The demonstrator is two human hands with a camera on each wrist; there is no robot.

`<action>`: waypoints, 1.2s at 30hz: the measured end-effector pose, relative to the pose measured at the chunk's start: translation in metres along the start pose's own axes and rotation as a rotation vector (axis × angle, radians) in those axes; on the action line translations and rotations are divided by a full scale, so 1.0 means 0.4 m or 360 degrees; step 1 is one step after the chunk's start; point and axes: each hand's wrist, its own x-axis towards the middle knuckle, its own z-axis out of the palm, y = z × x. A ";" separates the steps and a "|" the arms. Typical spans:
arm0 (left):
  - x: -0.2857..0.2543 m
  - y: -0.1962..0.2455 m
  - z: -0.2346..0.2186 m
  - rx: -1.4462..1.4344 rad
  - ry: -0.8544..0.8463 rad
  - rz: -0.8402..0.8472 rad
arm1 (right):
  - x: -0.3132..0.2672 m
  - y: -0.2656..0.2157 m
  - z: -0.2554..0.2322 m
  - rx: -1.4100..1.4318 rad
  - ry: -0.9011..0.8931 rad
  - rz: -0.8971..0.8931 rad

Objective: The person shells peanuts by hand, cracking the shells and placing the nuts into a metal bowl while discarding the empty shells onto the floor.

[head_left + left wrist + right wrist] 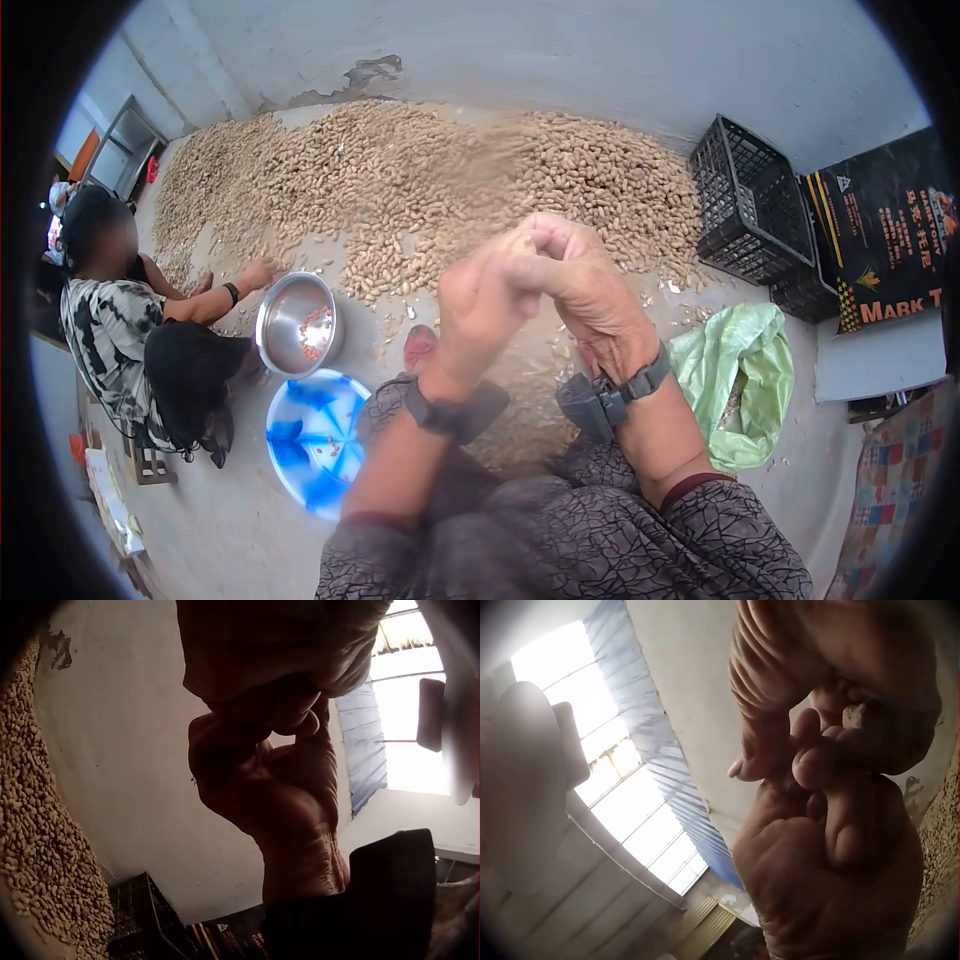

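Note:
Both hands are raised in front of the chest, fingertips meeting, over a wide heap of unshelled peanuts (400, 190). The right hand (590, 280) has its fingers curled, and a pale tan peanut (853, 715) shows among them in the right wrist view. From the other side, the left hand (480, 310) brings its bent fingers and thumb against the right fingertips at the peanut. The fingers hide most of it. In the left wrist view the right hand (277, 780) is dark against the wall, below the left hand (270, 652).
At left, a steel bowl (268, 335) and a blue-and-white basin (300, 480) hold some reddish kernels. A seated person (120, 320) reaches toward the heap. On the right are a black crate (755, 205), a green sack (750, 400) and a printed black box (880, 230).

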 end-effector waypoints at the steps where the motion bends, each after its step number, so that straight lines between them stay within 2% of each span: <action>1: -0.001 -0.001 -0.005 0.0058 0.0013 0.0015 | 0.004 0.001 0.004 -0.0003 -0.0018 0.0004; 5: -0.002 0.010 -0.020 0.0141 0.0029 -0.0008 | 0.015 0.008 0.016 0.0115 -0.0033 0.0055; 7: -0.007 -0.001 -0.017 0.0543 0.0121 0.0204 | 0.020 0.007 0.016 0.0137 -0.0028 0.0086; 8: -0.007 -0.004 -0.015 0.0537 0.0122 0.0194 | 0.022 0.008 0.017 0.0157 -0.0023 0.0116; 10: -0.009 -0.001 -0.012 0.0241 0.0128 0.0370 | 0.018 0.011 0.029 0.0180 0.0019 0.0115; 13: -0.016 0.012 -0.012 0.0090 0.0109 0.0196 | 0.021 0.014 0.037 0.0229 0.0068 0.0128; 16: -0.012 0.013 -0.006 0.0107 0.0114 0.0281 | 0.026 0.023 0.034 0.0300 0.0101 0.0145; 20: -0.011 0.009 -0.003 0.0204 0.0194 0.0231 | 0.030 0.039 0.027 0.0341 0.0151 0.0165; 22: -0.017 0.025 -0.008 0.0055 0.0212 -0.0055 | 0.035 0.036 0.020 0.0368 0.0101 0.0230; 23: -0.015 0.014 -0.016 0.0057 0.0208 -0.0047 | 0.033 0.035 0.018 0.0398 0.0054 0.0301; 25: 0.001 -0.010 -0.028 0.0945 0.0116 0.0729 | 0.021 0.031 0.023 0.0320 0.0056 0.0259; 29: -0.015 -0.006 -0.012 0.0768 0.0163 0.0573 | 0.011 0.042 0.022 0.0035 0.0115 0.0114; 32: -0.022 -0.010 -0.018 0.1001 0.0196 0.0470 | 0.004 0.027 0.018 0.0055 0.0041 0.0130; 34: -0.008 -0.016 -0.014 0.1270 0.0180 0.0796 | 0.003 0.028 0.018 0.0095 0.0042 0.0093; 35: -0.010 -0.013 -0.005 0.1256 0.0168 0.0802 | 0.002 0.028 0.017 0.0133 0.0039 0.0066; 36: -0.020 -0.006 0.008 0.0718 0.0232 0.0455 | 0.002 0.026 0.015 0.0126 0.0053 0.0060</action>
